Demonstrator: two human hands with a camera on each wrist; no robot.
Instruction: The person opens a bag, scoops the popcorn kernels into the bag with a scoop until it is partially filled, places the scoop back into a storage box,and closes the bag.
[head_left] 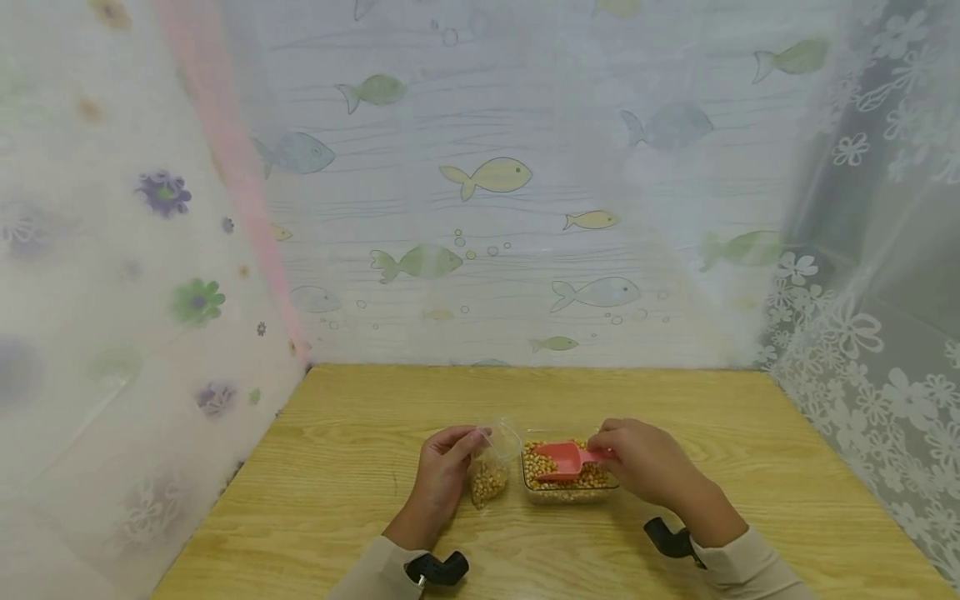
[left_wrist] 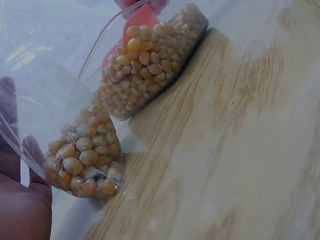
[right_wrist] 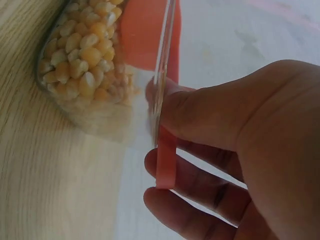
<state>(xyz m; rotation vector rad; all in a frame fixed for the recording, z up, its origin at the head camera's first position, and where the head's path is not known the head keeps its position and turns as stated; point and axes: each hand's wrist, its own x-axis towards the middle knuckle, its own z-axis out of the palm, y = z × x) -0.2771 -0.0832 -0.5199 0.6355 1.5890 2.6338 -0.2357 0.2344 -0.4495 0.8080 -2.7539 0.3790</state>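
Observation:
A clear plastic bag [left_wrist: 82,155] with corn kernels in its bottom hangs from my left hand [head_left: 442,471], whose thumb and fingers pinch it near the top. Right beside it stands a clear rectangular container [head_left: 570,497] filled with yellow corn kernels [right_wrist: 80,55]. My right hand [head_left: 645,462] grips the handle of a red scoop [head_left: 561,461] between thumb and fingers. The scoop's bowl lies among the kernels, its open end facing left toward the bag. In the right wrist view the handle's end [right_wrist: 166,175] shows past the container's rim.
Both things are on a wood-grain table [head_left: 360,433]. A translucent curtain with fish prints [head_left: 495,175] hangs behind its far edge, and flower-printed sheets [head_left: 112,292] close off the sides. Black wrist mounts [head_left: 442,569] sit at both sleeves.

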